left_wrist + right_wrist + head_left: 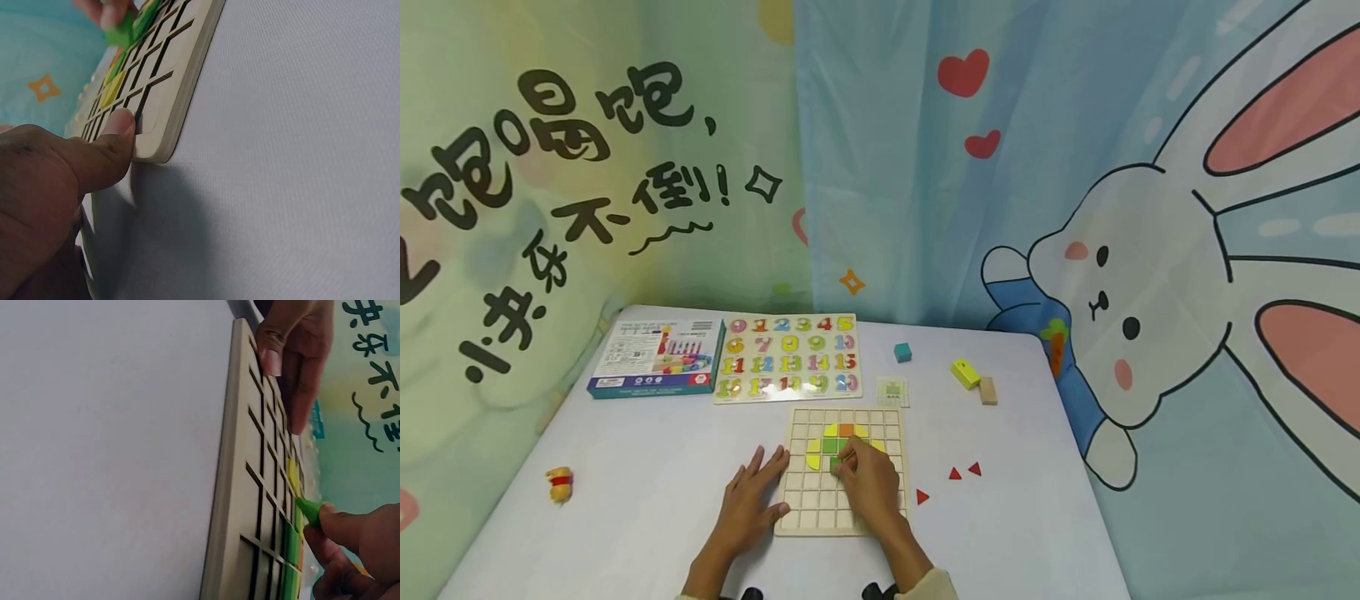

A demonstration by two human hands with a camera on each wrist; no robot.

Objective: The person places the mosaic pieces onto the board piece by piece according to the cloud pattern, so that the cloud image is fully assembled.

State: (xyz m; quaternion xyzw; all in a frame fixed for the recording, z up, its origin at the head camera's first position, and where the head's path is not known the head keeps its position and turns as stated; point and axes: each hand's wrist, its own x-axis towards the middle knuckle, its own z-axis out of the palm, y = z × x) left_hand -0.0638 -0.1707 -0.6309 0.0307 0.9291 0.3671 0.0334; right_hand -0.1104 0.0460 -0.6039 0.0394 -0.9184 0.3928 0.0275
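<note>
On the white table lies a wooden grid board (801,500) with yellow pieces (813,457) whose outer edges are rounded, an orange square (846,430) and green squares (830,446) in its cells. My right hand (871,482) is over the middle of the board and pinches a green piece (310,511) between thumb and fingers, tilted against the grid. Fingers extended, my left hand (748,504) is at the board's left edge. Its thumb (119,125) rests on the board near the front corner.
Red triangles (955,474) lie right of the board. Behind it are a number board (790,358), a box (655,354), a small printed card (892,392), a teal cube (902,352), a yellow block (966,374) and a wooden block (988,391). A small toy figure (560,484) lies left.
</note>
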